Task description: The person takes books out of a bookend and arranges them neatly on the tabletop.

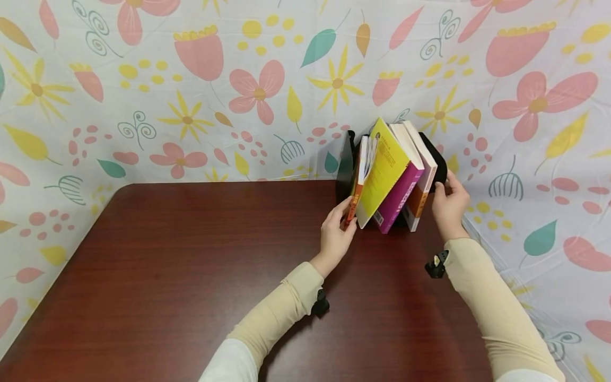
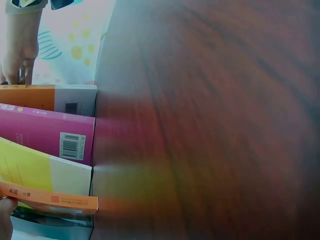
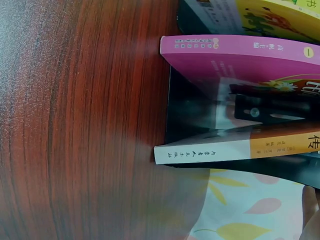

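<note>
A row of books leans between the end plates of a black bookend (image 1: 435, 156) at the back right. My left hand (image 1: 332, 240) pinches the thin orange-spined book (image 1: 355, 195) at the row's left end. With thumb in front and fingers behind, my right hand (image 1: 451, 207) holds the bookend's right plate. Between them stand a yellow book (image 1: 384, 167), a purple book (image 1: 402, 197) and a white-and-orange book (image 1: 419, 199), tilted. In the right wrist view, a gap with a slotted black metal part (image 3: 270, 107) separates the purple book from the white-and-orange one.
The dark red wooden table (image 1: 181, 276) stretches left and forward of the books. Floral cloth (image 1: 267, 79) hangs behind the table and along its right side, close to my right hand. The bookend's dark left plate (image 1: 344, 167) stands beside the orange-spined book.
</note>
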Motion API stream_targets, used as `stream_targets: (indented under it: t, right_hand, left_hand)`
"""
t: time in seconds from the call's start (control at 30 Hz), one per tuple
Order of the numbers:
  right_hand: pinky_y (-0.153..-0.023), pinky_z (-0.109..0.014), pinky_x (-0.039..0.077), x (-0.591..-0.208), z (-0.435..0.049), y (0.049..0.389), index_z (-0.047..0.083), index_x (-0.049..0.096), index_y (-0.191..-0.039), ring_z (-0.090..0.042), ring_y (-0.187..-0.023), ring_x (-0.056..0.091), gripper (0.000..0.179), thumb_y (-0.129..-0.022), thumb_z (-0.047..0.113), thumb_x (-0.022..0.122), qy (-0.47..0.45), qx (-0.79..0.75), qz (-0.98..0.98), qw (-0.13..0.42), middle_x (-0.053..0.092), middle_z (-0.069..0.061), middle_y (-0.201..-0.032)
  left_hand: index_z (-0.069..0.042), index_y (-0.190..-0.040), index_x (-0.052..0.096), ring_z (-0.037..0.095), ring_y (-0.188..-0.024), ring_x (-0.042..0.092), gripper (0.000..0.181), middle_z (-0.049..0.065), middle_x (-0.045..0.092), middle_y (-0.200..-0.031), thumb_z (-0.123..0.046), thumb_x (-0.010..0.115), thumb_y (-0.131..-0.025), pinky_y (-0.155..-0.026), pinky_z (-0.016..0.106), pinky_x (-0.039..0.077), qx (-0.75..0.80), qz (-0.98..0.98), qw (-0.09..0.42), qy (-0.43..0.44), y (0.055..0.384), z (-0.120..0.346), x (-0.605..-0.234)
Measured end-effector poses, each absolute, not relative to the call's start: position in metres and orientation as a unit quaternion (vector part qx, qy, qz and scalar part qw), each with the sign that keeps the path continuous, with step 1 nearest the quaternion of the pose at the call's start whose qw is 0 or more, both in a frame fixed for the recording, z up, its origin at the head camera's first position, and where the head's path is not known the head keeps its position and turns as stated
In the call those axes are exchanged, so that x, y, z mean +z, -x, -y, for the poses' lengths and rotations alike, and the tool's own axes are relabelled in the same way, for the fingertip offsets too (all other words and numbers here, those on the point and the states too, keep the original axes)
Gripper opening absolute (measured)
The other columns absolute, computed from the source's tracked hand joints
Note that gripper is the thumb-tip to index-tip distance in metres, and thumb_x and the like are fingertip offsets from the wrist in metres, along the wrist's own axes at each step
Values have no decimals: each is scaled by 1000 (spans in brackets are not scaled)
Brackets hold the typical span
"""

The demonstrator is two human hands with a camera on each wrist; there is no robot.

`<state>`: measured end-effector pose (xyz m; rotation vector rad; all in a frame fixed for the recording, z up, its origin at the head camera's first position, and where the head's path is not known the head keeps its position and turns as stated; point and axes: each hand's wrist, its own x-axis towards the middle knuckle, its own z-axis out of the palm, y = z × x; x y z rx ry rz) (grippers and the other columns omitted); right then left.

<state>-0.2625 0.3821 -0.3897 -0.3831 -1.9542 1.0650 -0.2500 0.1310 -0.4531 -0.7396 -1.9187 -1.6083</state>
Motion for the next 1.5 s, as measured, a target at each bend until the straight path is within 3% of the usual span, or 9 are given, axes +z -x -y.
stream_targets:
  t: [0.27, 0.5, 0.8, 0.93, 1.2, 1.5]
  right_hand:
    - [-69, -9, 40, -390, -382, 263, 9, 64, -127, 9, -71, 48, 37, -93, 0, 53, 154, 428, 787, 417, 67, -23, -103]
    - [-68, -9, 38, -389, -382, 263, 8, 65, -125, 11, -69, 47, 36, -92, 0, 54, 148, 422, 787, 425, 68, -23, -102]
    - [-69, -10, 39, -391, -384, 262, 10, 65, -127, 11, -71, 47, 36, -93, 1, 53, 144, 424, 789, 421, 68, -23, -102]
    - [-68, -9, 38, -391, -384, 262, 10, 65, -126, 12, -70, 47, 36, -93, 1, 54, 147, 423, 789, 422, 68, -23, -102]
    - [-69, -10, 40, -390, -383, 261, 14, 65, -127, 10, -71, 47, 38, -94, 2, 53, 155, 422, 791, 415, 68, -23, -105]
    - [-72, -11, 41, -391, -383, 260, 14, 64, -128, 10, -75, 48, 38, -94, 2, 53, 153, 423, 788, 420, 68, -21, -107]
  left_hand:
    - [-5, -134, 54, 25, -110, 62, 52, 14, 60, -126, 3, 69, -85, -79, 32, 56, -633, 686, 236, 271, 252, -124, -453]
    - [6, -132, 52, 38, -105, 63, 52, 26, 58, -121, 12, 67, -83, -77, 48, 56, -652, 662, 218, 300, 248, -116, -439]
    - [12, -129, 52, 42, -102, 63, 50, 30, 59, -120, 15, 66, -81, -76, 51, 55, -667, 648, 179, 322, 241, -102, -422]
    - [12, -128, 53, 41, -101, 64, 49, 30, 60, -119, 14, 67, -81, -75, 49, 56, -667, 644, 181, 328, 244, -100, -424]
    - [12, -123, 57, 43, -95, 65, 47, 30, 63, -113, 16, 69, -77, -73, 57, 54, -667, 645, 201, 314, 239, -98, -422]
    - [13, -120, 59, 42, -91, 66, 44, 30, 64, -110, 16, 69, -78, -73, 52, 55, -658, 651, 212, 312, 236, -92, -421]
